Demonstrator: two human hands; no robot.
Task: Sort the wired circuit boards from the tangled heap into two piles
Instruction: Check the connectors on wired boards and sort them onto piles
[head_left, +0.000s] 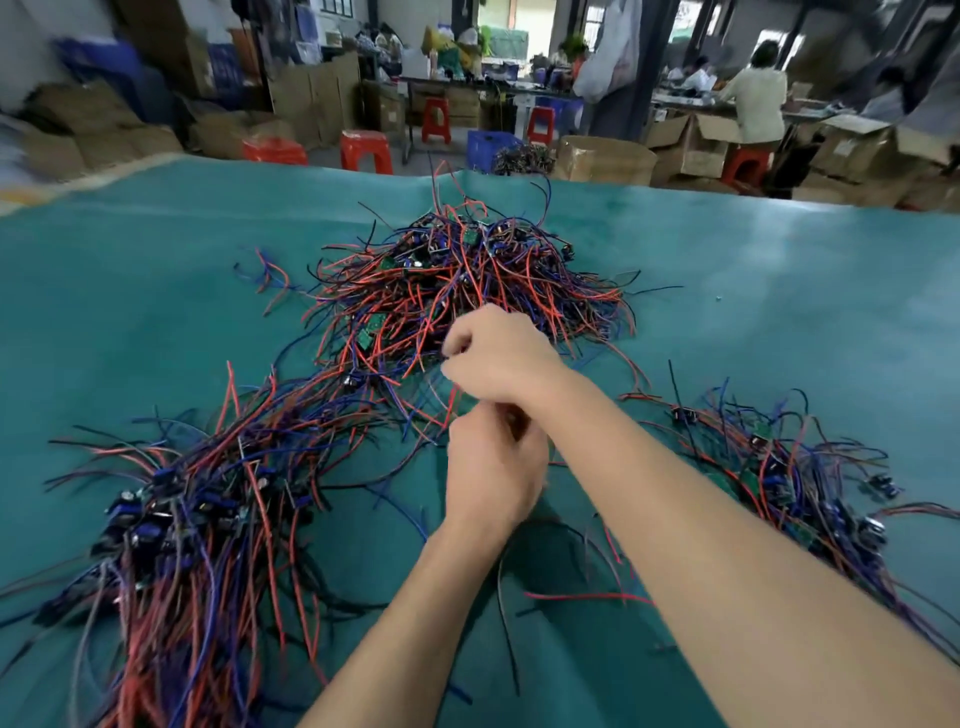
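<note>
Fingers of both hands curled on wires, left hand (491, 475), right hand (498, 358); tangled heap (462, 291) beyond

Two bare forearms enter from the near edge of the view, one from the near middle and one from the near right corner. No sleeve shows on either arm as far as the frame's edge. The left hand (491, 475) and the right hand (498, 358) wear no gloves. No ring, watch, strap or bracelet is visible on the fingers or wrists that show. The wrists are slim and the forearms smooth, with no visible markings. The fingertips are slightly blurred, so the nails cannot be made out.
</note>
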